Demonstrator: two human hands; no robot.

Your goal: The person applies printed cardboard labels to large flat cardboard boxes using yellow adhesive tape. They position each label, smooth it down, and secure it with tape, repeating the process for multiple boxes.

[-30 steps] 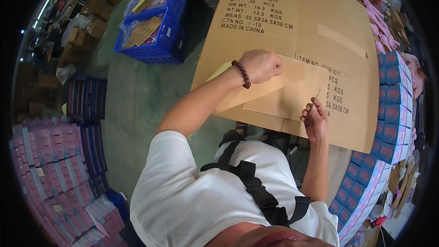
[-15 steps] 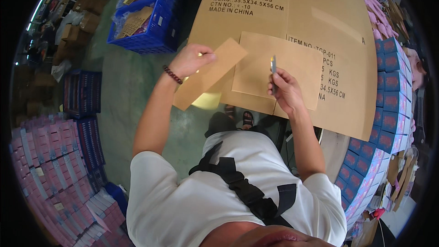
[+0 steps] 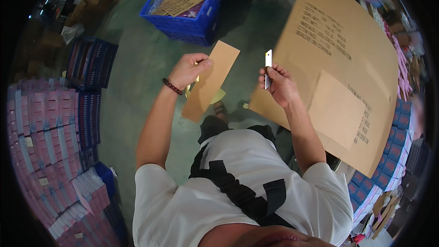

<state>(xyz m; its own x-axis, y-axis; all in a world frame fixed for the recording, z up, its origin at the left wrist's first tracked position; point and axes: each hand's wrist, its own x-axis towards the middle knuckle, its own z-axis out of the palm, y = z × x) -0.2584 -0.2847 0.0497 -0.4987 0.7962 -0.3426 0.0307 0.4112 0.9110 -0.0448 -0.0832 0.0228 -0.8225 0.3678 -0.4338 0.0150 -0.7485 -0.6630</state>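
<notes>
At my eleven o'clock, my left fingers [image 3: 197,57] grasp the cardboard strip [image 3: 211,82]; at one o'clock, my right fingers [image 3: 276,74] pinch a slim silver tool [image 3: 268,58], probably a cutter. I should hold its tip clear of my left fingers.

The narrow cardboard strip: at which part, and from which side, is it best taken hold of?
Probably the cardboard strip is best pinched by the upper part of its right long edge, coming from the person's right. It looks thin and flat, with its top leaning right; the left grip holds it from the opposite side, so that edge is free.
</notes>
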